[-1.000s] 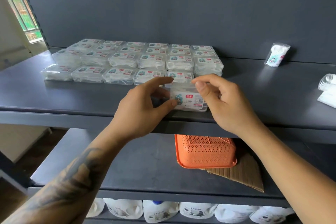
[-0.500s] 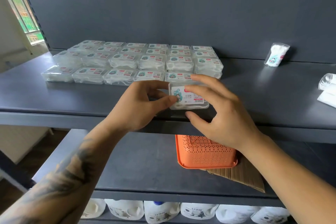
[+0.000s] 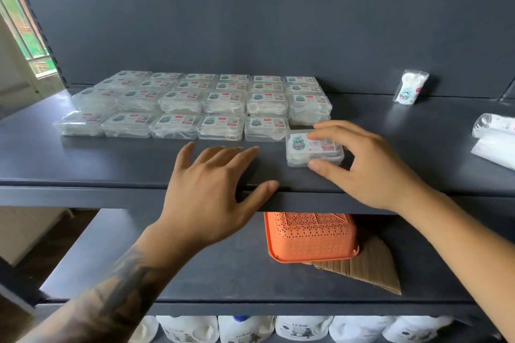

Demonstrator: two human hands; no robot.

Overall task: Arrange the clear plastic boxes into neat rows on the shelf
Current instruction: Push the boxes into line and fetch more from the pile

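Last box joining the front row

Right hand (image 3: 373,164) pinches the light, stiff, slick clear plastic box (image 3: 315,149) by its long edges; left hand (image 3: 211,186) hovers spread, holding nothing.

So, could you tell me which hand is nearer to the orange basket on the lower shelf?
Neither clearly. Both hands are above the orange basket, at the upper shelf's front edge: the left hand up-left, fingers spread; the right hand up-right, pinching a clear box.
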